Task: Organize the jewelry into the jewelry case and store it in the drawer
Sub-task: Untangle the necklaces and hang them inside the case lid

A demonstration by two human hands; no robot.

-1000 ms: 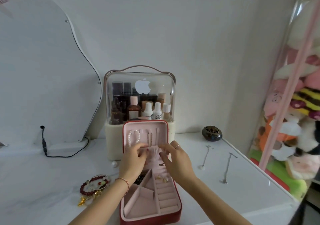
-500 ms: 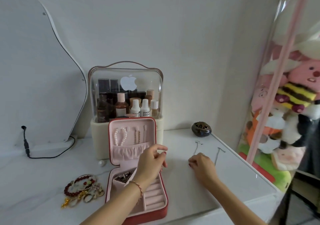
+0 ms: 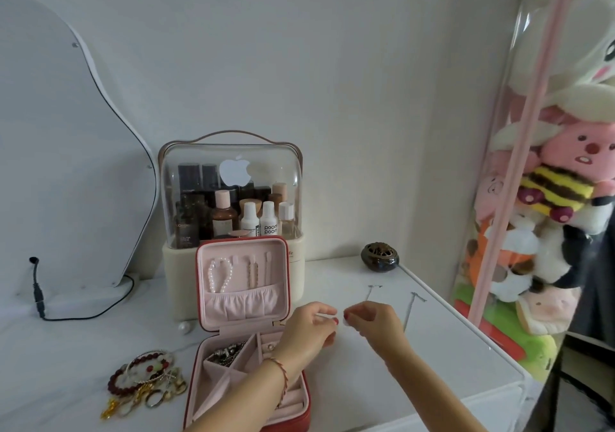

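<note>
Two chains are still lying loose on the desk [image 3: 366, 381], plus a pile of bangles [image 3: 146, 378] at far left — so sorting is looking roughly half done, by my read.

Going left to right: mirror [image 3: 66, 148] is leaning on the wall, its cable [image 3: 38, 293] trailing across the desk. Bangles and rings are sitting in a heap just beside the case [image 3: 246, 348]. Case is standing open, lid upright against the cosmetics box [image 3: 233, 198]; a pearl strand [image 3: 219, 275] and thinner pieces are hanging in the lid, a dark tangle is filling the left rear tray compartment.

Left hand [image 3: 307, 330] is reaching over the case's right edge, fingers curled and pinching something small and pale. Right hand [image 3: 372, 322] is meeting it fingertip to fingertip, also pinching — probably one end of the near chain [image 3: 368, 293], though the item itself is too small to tell. Far chain [image 3: 410, 308] is lying untouched, near the desk's right edge. Burner [image 3: 380, 257] is sitting behind both.

Handling: chains are looking feather-light, limp, tangle-prone and slippery on the glossy top. Best taking them at the clasp end, lifting straight so they're hanging free, then hooking them in the lid.
</note>
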